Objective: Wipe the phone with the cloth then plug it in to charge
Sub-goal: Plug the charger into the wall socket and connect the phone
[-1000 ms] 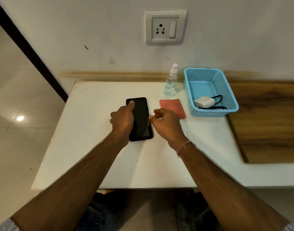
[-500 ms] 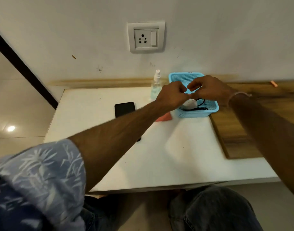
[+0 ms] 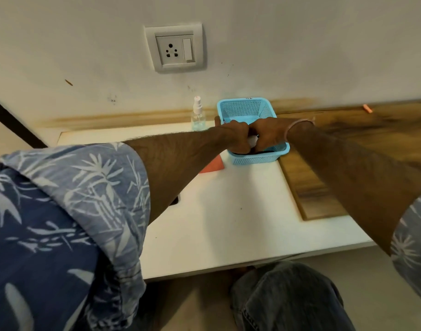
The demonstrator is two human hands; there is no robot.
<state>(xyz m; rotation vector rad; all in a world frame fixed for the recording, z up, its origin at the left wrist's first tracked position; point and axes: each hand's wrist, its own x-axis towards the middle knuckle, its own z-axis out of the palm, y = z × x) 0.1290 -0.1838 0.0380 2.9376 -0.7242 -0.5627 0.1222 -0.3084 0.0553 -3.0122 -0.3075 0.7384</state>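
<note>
- Where the left forearm crosses the white table [image 3: 228, 211], only a dark corner of the phone [image 3: 174, 201] shows beneath it, lying flat on the tabletop.
- The red cloth [image 3: 211, 164] lies on the table just beside the blue basket [image 3: 252, 108], partly hidden by the same forearm.
- Both hands reach into the basket: the left hand [image 3: 236, 137] and the right hand [image 3: 268, 137] are curled and pressed close together around a small white charger [image 3: 253, 140], with a black cable [image 3: 254, 152] showing under them on the basket floor; which hand actually grips the charger I cannot tell.
- A small dark mark sits on the basket's far rim, too small to read; no other writing is legible.
- A clear spray bottle [image 3: 198, 114] stands upright at the wall, left of the basket.
- A wall socket [image 3: 175, 49] with a rocker switch is mounted on the white wall above; a wooden board [image 3: 347, 144] adjoins the table on the right, with a small orange piece [image 3: 367, 108] at its far edge.
- Compared with half a second ago, the hands have dropped from above the basket down into it, and the forearm now covers most of the phone.
</note>
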